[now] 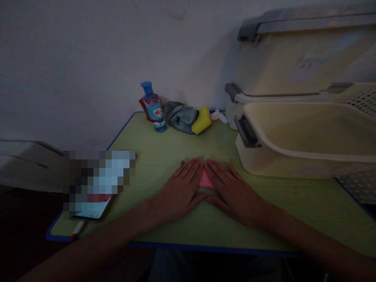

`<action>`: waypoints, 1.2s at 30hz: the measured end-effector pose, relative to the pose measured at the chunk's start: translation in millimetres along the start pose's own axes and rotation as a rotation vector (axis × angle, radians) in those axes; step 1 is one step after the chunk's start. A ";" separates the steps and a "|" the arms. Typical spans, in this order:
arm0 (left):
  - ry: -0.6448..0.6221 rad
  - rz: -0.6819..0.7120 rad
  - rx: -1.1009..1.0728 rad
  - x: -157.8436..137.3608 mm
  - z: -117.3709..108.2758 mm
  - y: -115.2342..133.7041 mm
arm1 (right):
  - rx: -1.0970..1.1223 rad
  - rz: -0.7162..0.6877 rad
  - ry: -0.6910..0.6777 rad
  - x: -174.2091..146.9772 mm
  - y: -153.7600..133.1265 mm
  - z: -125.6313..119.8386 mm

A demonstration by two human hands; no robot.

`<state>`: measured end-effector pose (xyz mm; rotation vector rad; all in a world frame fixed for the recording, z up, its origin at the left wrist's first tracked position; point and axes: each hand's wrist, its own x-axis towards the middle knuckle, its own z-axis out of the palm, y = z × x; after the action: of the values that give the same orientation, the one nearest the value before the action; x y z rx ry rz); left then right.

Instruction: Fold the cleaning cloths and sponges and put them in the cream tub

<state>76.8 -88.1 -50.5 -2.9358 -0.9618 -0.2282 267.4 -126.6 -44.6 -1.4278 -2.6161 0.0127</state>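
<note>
A small pink textured cloth (206, 180) with a dark patterned edge lies on the green table (152, 164). My left hand (183, 188) rests flat on its left part, fingers stretched out. On the right part lies my right hand (230, 190), also flat with fingers extended. The two thumbs nearly meet in front of the cloth, and only a strip of pink shows between the hands. Most of the cloth is hidden under my fingers.
At the back stand a blue-capped bottle (155, 111), a grey mesh cloth (179, 117) and a yellow sponge (202, 120). A cream plastic bin (264, 158) with a grey handle is at the right. A phone (102, 192) with a cable (78, 229) lies at the left.
</note>
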 end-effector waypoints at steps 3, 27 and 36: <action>0.005 0.001 -0.033 0.3 0.8 0.4 | 0.019 0.015 -0.024 0.8 -0.9 -2.9; -0.449 -0.244 -0.789 65.8 -33.1 -69.4 | 0.532 0.330 -0.047 41.7 28.1 -22.0; -0.469 -0.243 -0.826 58.8 -55.9 -67.7 | 0.618 0.289 -0.158 49.5 23.7 -36.4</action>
<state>76.6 -4.0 13.4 -3.7032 -1.6172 0.1027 266.1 -74.8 -3.9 -1.5722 -2.1784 0.9101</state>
